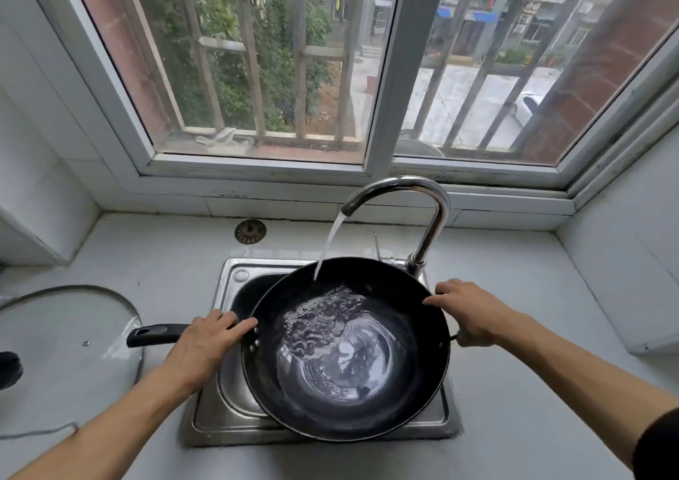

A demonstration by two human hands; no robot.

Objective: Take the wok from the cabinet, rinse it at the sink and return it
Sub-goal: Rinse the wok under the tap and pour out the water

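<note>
The tabletop (514, 296) is seen under a barred window (279, 68), with the sink (235, 398) sunk into its middle. The wok (367, 406) is held over the sink and covers most of the basin, its bowl facing up and water pooled in the bottom. Its long axis runs left to right: the handle (154, 334) points left, out over the tabletop. The left hand (205, 343) is laid on the handle where it meets the rim, fingers curled over it; the right hand (474, 314) is clamped on the opposite rim, at what seems a small side loop. The wok is thus held between both hands, each at one end. The tap (422, 200) stands just behind the right hand, its stream (329, 244) landing inside the far wall of the wok. A glass lid (66, 336) lies just beyond the handle's tip, so a swing left would be crowded. A strainer (250, 231) rests behind the sink.
</note>
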